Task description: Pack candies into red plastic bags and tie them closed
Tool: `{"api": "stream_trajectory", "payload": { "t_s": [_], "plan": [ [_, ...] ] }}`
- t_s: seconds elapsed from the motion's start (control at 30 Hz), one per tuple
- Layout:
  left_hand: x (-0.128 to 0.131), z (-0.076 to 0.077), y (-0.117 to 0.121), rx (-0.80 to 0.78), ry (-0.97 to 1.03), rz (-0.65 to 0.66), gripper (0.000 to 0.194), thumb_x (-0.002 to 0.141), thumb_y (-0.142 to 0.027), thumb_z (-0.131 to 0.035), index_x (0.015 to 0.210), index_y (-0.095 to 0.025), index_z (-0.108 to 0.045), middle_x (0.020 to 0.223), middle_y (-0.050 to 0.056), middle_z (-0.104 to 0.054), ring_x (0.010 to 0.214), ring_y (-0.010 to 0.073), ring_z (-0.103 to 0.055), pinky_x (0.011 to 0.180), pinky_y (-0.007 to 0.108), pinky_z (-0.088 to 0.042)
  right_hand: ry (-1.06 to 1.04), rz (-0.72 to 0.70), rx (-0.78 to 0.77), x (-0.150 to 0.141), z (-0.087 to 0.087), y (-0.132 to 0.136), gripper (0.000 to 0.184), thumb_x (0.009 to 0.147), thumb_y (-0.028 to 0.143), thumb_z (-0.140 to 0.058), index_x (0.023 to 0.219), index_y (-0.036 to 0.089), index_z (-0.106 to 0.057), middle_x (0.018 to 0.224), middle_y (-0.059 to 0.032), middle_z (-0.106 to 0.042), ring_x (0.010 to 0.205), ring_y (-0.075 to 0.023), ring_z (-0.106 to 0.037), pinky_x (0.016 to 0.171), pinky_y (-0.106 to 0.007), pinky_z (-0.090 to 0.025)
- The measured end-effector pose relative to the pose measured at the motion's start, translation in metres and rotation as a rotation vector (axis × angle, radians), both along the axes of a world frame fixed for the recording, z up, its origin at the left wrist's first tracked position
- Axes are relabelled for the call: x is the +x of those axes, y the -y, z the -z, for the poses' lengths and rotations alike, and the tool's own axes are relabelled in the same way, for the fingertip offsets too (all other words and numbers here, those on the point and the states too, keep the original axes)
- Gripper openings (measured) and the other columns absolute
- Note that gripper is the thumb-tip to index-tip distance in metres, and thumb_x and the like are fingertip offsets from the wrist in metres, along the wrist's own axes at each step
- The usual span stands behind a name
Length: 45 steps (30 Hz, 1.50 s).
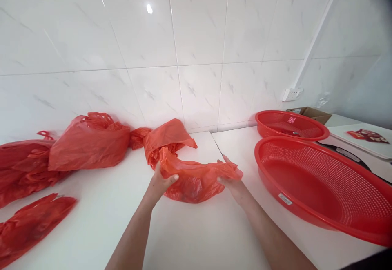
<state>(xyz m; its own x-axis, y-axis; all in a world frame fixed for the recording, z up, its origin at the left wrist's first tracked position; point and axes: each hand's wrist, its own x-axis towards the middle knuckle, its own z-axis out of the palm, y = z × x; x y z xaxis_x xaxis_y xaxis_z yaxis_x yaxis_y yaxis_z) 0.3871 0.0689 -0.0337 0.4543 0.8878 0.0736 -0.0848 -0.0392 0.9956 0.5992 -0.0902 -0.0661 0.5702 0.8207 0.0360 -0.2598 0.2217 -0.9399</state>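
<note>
Between my two hands a red plastic bag (196, 182) is stretched sideways over the white table, its bottom sagging with something dark inside that I cannot make out. My left hand (161, 182) is closed on the bag's left end, thumb on the near side. The right end is in my right hand (230, 178), with the thumb in front and fingers behind the plastic. Just behind my left hand lies another red plastic bag (168, 137), its open edge spread to the right.
Several full red bags (90, 143) line the wall at left, and a flat red bag (33, 225) lies nearer. On the right are a large red basket (284, 199), a smaller red basket (263, 129), a cardboard box (318, 114) and a white scale (343, 133). A socket (290, 94) is on the wall.
</note>
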Motion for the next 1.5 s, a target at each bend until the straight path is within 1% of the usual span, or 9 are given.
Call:
{"api": "stream_trajectory", "payload": {
  "t_s": [0.13, 0.27, 0.37, 0.57, 0.67, 0.8, 1.13, 1.33, 1.5],
  "plan": [
    [0.012, -0.003, 0.008, -0.163, 0.068, 0.223, 0.035, 0.068, -0.037, -0.073, 0.097, -0.018, -0.065, 0.095, 0.008, -0.07, 0.096, 0.0288, -0.064, 0.079, 0.036, -0.051, -0.04, -0.156, 0.075, -0.008, -0.023, -0.025, 0.045, 0.069, 0.04, -0.075, 0.11, 0.025, -0.063, 0.123, -0.0075, -0.06, 0.115, -0.0278, -0.054, 0.095, -0.042, -0.043],
    [0.014, -0.003, 0.006, -0.352, 0.402, 0.109, 0.034, 0.072, -0.036, -0.071, 0.1, -0.019, -0.063, 0.092, 0.006, -0.071, 0.088, 0.023, -0.067, 0.08, 0.034, -0.053, -0.249, -0.18, 0.225, -0.01, -0.039, -0.043, 0.031, 0.074, 0.046, -0.067, 0.093, 0.022, -0.066, 0.108, -0.007, -0.067, 0.107, -0.0271, -0.058, 0.087, -0.038, -0.048],
    [0.017, 0.004, 0.0, -0.397, 0.499, 0.036, 0.035, 0.07, -0.032, -0.073, 0.1, -0.018, -0.062, 0.093, 0.006, -0.071, 0.091, 0.0221, -0.067, 0.085, 0.033, -0.052, -0.374, -0.234, 0.187, -0.014, -0.031, -0.061, 0.033, 0.073, 0.049, -0.063, 0.093, 0.022, -0.065, 0.104, -0.0076, -0.067, 0.101, -0.0264, -0.061, 0.078, -0.037, -0.05],
    [0.028, 0.03, -0.01, -0.588, 0.504, -0.057, 0.018, 0.079, -0.026, -0.063, 0.094, -0.017, -0.06, 0.085, 0.008, -0.071, 0.084, 0.0235, -0.069, 0.079, 0.035, -0.056, -0.499, -0.263, 0.188, -0.033, 0.001, -0.09, 0.038, 0.07, 0.052, -0.062, 0.053, 0.023, -0.044, 0.06, -0.0002, -0.058, 0.069, -0.019, -0.06, 0.076, -0.033, -0.049],
    [0.031, 0.047, -0.015, -0.684, 0.472, -0.072, 0.009, 0.081, -0.023, -0.059, 0.088, -0.017, -0.059, 0.077, 0.005, -0.07, 0.07, 0.0198, -0.069, 0.071, 0.033, -0.057, -0.479, -0.309, 0.18, -0.037, 0.008, -0.091, 0.039, 0.07, 0.057, -0.062, 0.06, 0.022, -0.049, 0.067, -0.001, -0.06, 0.07, -0.0187, -0.06, 0.074, -0.034, -0.048],
    [0.031, 0.059, -0.018, -0.783, 0.493, 0.012, 0.01, 0.08, -0.022, -0.059, 0.072, -0.018, -0.053, 0.062, 0.0, -0.061, 0.053, 0.0139, -0.062, 0.058, 0.027, -0.055, -0.424, -0.362, 0.116, -0.038, 0.012, -0.087, 0.025, 0.062, 0.032, -0.076, 0.066, 0.019, -0.055, 0.067, 0.0002, -0.061, 0.063, -0.0151, -0.057, 0.066, -0.027, -0.046],
    [0.031, 0.062, -0.018, -0.715, 0.553, 0.155, 0.027, 0.073, -0.038, -0.068, 0.064, -0.017, -0.053, 0.066, 0.003, -0.062, 0.064, 0.0168, -0.064, 0.067, 0.029, -0.052, -0.55, -0.522, -0.058, -0.044, 0.008, -0.104, 0.026, 0.071, 0.023, -0.06, 0.051, 0.021, -0.043, 0.047, 0.0043, -0.041, 0.052, -0.0114, -0.046, 0.058, -0.025, -0.043],
    [0.035, 0.069, -0.026, -0.675, 0.555, 0.089, 0.031, 0.068, -0.041, -0.071, 0.066, -0.017, -0.052, 0.051, -0.003, -0.053, 0.044, 0.011, -0.053, 0.048, 0.024, -0.044, -0.262, -0.641, -0.112, -0.054, 0.015, -0.127, 0.017, 0.076, 0.034, -0.057, 0.084, 0.019, -0.062, 0.04, 0.0089, -0.03, 0.038, -0.0077, -0.025, 0.04, -0.021, -0.024],
    [0.037, 0.068, -0.027, -0.683, 0.533, 0.101, 0.028, 0.072, -0.041, -0.067, 0.068, -0.017, -0.053, 0.046, -0.005, -0.048, 0.04, 0.0111, -0.049, 0.045, 0.024, -0.042, -0.224, -0.596, -0.123, -0.066, 0.018, -0.129, 0.013, 0.073, 0.031, -0.067, 0.077, 0.022, -0.059, 0.045, 0.0091, -0.034, 0.042, -0.0064, -0.027, 0.043, -0.02, -0.026]
  ]
}}
